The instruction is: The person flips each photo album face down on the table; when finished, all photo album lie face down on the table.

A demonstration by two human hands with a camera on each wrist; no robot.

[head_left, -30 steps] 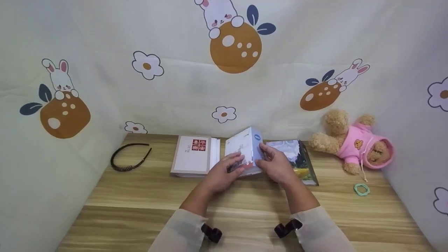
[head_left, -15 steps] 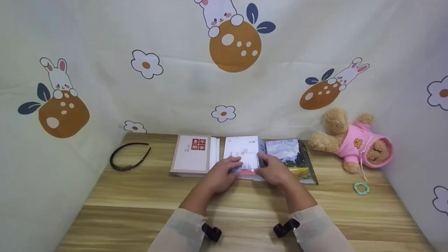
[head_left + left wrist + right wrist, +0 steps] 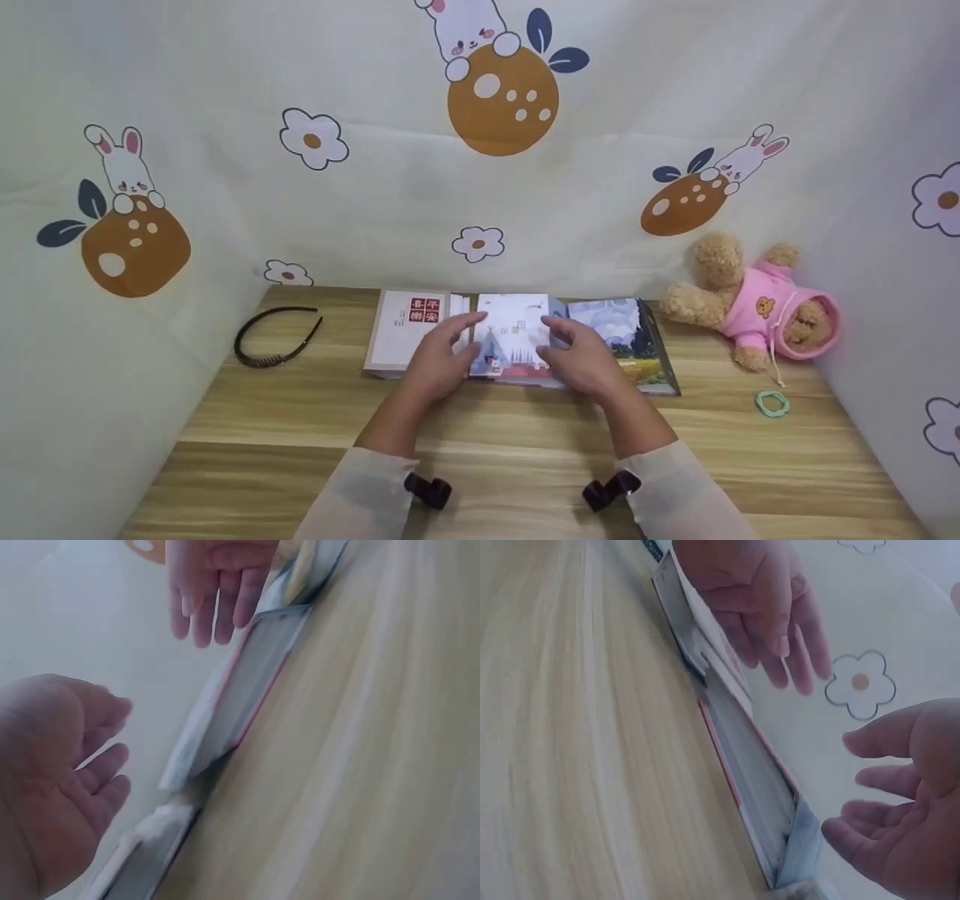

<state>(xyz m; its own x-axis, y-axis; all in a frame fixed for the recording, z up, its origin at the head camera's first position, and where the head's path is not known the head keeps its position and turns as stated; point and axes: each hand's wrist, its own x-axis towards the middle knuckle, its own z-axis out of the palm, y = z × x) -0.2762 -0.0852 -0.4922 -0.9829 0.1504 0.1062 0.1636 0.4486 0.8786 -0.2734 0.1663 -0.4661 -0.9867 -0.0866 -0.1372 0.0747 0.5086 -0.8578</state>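
A thick white book [image 3: 517,311] with a blue spine lies flat in the middle of a row of three. To its left lies a pale book [image 3: 391,337] with a red square of characters; to its right is a book with a painted landscape cover [image 3: 611,322]. My left hand [image 3: 441,358], fingers spread and loosely bent, hovers over the gap between the pale book and the white one, holding nothing. My right hand [image 3: 583,356] is close by the blue spine with loose fingers; whether a fingertip touches it I cannot tell. Both wrist views show bare palms.
A black headband [image 3: 277,337] lies at the left of the wooden table [image 3: 510,465]. A teddy bear in a pink hoodie [image 3: 772,307] lies at the back right, with a green hair tie [image 3: 772,404] in front. A printed curtain [image 3: 360,202] encloses the back and sides.
The white book has come down from a tilt to lie flat between the other two. My left hand has let go and moved left; my right hand has loosened and shifted only slightly.
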